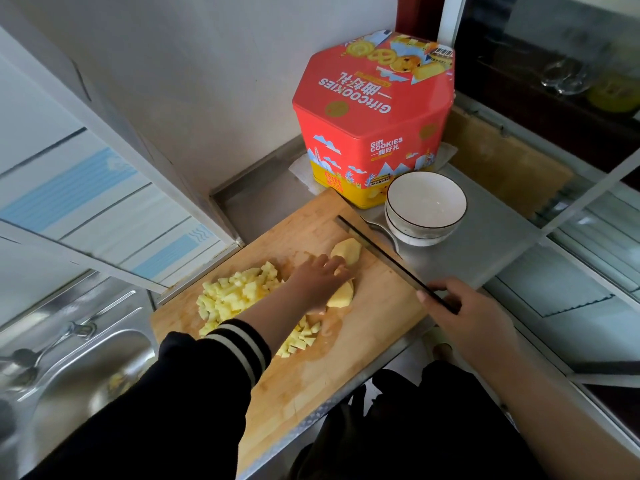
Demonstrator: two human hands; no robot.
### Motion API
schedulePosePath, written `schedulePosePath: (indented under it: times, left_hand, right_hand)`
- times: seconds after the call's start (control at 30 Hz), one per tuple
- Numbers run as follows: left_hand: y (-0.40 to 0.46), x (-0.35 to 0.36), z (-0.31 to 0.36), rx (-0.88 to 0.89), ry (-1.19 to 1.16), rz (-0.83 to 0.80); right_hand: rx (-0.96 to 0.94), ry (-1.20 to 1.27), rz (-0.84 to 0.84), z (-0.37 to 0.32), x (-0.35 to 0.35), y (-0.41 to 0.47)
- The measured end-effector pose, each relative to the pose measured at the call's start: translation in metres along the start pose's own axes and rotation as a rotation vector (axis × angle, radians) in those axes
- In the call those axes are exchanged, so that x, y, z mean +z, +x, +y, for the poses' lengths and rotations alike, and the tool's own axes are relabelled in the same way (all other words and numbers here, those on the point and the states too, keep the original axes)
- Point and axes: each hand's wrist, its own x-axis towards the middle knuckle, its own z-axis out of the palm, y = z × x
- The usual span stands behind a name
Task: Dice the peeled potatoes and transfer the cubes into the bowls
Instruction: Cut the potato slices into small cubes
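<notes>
A wooden cutting board (pixel 346 344) lies on the steel counter. A pile of yellow potato cubes (pixel 235 292) covers its left part, and more cubes lie by my sleeve. Two peeled potato pieces sit mid-board: one (pixel 348 250) farther off, one (pixel 341 296) nearer. My left hand (pixel 318 277) rests on the potatoes, its fingers between the two pieces. My right hand (pixel 460 306) grips the handle of a cleaver (pixel 377 249), whose blade stands edge-down just right of the potatoes. Two stacked white bowls (pixel 425 206), empty on top, stand beyond the board's right corner.
A red and yellow cookie tin (pixel 374 116) stands against the wall behind the board. A steel sink (pixel 69 368) with a faucet lies to the left. Glass cabinet panels (pixel 588 220) run along the right side of the counter.
</notes>
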Motion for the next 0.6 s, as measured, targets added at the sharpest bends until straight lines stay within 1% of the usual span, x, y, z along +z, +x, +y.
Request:
schedulePosePath:
  times: [0.1,0.23,0.3,0.47,0.6]
  left_hand:
    - [0.006,-0.009,0.000,0.031,0.091,-0.051]
    - [0.012,-0.021,0.004,0.081,0.226,-0.055]
    - [0.013,-0.022,0.004,0.094,0.241,-0.055]
    - [0.006,-0.018,-0.006,0.090,0.128,-0.013]
    - [-0.007,-0.013,-0.008,-0.003,-0.114,-0.103]
  right_hand:
    - [0.011,0.004,0.003,-0.001,0.001,-0.001]
    - [0.025,0.007,-0.006,-0.003,0.004,-0.004]
    - [0.030,0.002,-0.009,-0.003,0.005,-0.004]
    - [0.025,-0.002,-0.026,-0.003,0.010,-0.005]
    - [0.007,0.027,-0.039,-0.005,0.014,-0.004]
